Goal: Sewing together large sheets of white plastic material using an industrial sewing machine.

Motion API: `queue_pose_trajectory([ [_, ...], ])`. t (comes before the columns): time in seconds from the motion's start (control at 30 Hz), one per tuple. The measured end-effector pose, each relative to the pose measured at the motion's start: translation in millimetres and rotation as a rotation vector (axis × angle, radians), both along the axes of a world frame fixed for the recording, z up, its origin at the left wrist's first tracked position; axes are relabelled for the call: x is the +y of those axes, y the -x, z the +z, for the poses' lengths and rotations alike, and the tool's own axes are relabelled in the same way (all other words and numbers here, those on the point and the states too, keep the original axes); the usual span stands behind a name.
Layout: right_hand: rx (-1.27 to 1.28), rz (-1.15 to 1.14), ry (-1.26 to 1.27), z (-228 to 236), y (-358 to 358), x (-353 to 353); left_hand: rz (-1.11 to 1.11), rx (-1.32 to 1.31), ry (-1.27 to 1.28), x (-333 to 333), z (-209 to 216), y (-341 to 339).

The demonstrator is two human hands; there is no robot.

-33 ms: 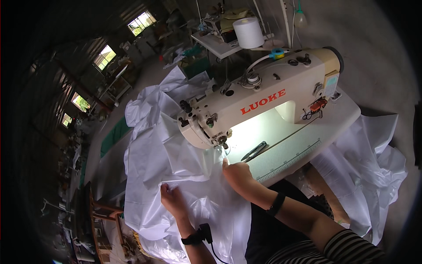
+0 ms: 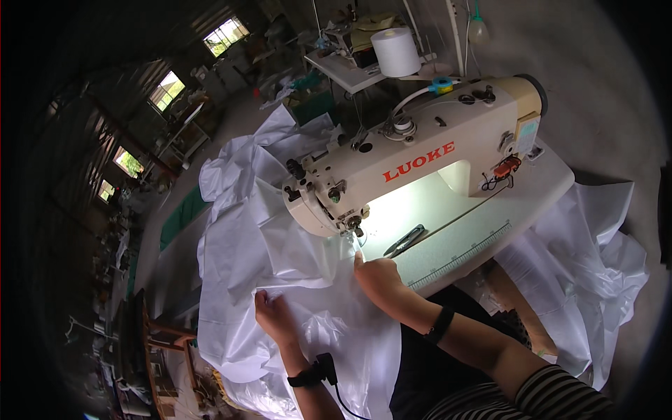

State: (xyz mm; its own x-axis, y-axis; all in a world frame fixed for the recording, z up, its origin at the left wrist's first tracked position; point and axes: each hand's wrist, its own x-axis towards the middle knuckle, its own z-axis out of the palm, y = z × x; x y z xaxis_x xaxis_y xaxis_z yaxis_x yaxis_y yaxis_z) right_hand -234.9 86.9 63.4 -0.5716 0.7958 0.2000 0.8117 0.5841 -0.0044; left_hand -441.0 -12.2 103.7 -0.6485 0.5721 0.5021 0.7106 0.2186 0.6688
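Note:
A large sheet of shiny white fabric (image 2: 238,245) lies crumpled over the left side of a sewing machine (image 2: 420,150) and hangs down in front of me. My left hand (image 2: 276,318) pinches a fold of it, left of and nearer me than the needle. Close to the presser foot (image 2: 355,227), my right hand (image 2: 378,280) has its index finger stretched along the fabric's edge and its other fingers curled; its thumb is hidden. Just beyond that hand, thread snips (image 2: 406,241) lie on the lit machine bed (image 2: 455,227).
A printed ruler scale (image 2: 462,255) runs along the bed's near edge. More white fabric (image 2: 581,266) hangs at the right. A white thread cone (image 2: 395,52) stands behind the machine. At the lower left is a wooden frame (image 2: 168,332). A black cable (image 2: 339,395) trails from my left wrist.
My left hand has shifted very slightly to the left with the fabric fold. The right hand and the machine look the same.

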Motion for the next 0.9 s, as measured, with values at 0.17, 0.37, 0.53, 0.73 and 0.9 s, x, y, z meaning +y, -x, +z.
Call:
queue_pose_trajectory([
  [0.17,0.006,0.008,0.036,2,-4,0,0.012,0.006,-0.017,3,-3,0],
  [0.37,0.016,-0.014,0.016,3,-1,4,0.035,0.097,-0.002,3,-1,-8],
  [0.53,-0.014,-0.002,0.036,1,0,6,0.026,0.125,-0.063,5,-2,-12],
  [0.73,0.036,0.022,0.026,3,-1,7,0.001,0.093,-0.046,3,-1,-9],
  [0.9,0.148,0.015,0.076,4,-2,11,0.003,0.061,0.044,-1,-2,-7],
])
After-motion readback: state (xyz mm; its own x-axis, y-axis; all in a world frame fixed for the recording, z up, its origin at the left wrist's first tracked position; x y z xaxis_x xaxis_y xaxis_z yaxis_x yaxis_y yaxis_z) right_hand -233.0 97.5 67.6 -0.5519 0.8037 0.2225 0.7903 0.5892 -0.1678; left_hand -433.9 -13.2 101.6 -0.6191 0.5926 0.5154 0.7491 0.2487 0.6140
